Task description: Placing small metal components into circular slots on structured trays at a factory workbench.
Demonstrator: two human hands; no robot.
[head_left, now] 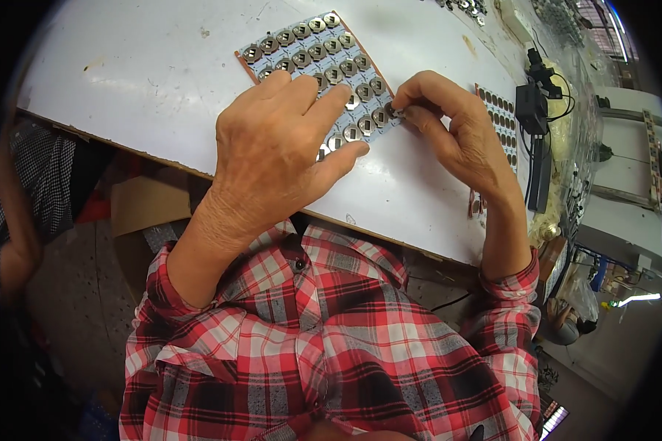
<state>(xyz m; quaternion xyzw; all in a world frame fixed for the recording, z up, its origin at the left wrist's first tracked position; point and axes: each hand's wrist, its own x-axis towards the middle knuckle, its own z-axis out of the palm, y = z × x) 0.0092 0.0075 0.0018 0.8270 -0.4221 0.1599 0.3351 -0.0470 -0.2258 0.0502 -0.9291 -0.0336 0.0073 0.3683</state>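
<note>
A panel of small circuit boards (pixel 367 126), light blue with brown edge strips, lies on the white table. Rows of round silver metal holders, like coin-cell holders, cover it. My left hand (pixel 272 132) rests over the panel's near left part, fingers spread and fingertips on it, thumb apart near the front edge. The left hand hides part of the lower rows. At the panel's right edge, my right hand (pixel 452 132) pinches a small metal piece (pixel 395 112) between thumb and forefinger; its exact shape is partly hidden by the fingertips.
A second panel (pixel 506 121) with dark round spots lies to the right, partly behind my right wrist. A black boxy device (pixel 531 109) with cables stands beyond it. Loose metal parts (pixel 469 9) lie at the far edge. Another person's arm (pixel 18 213) shows at left.
</note>
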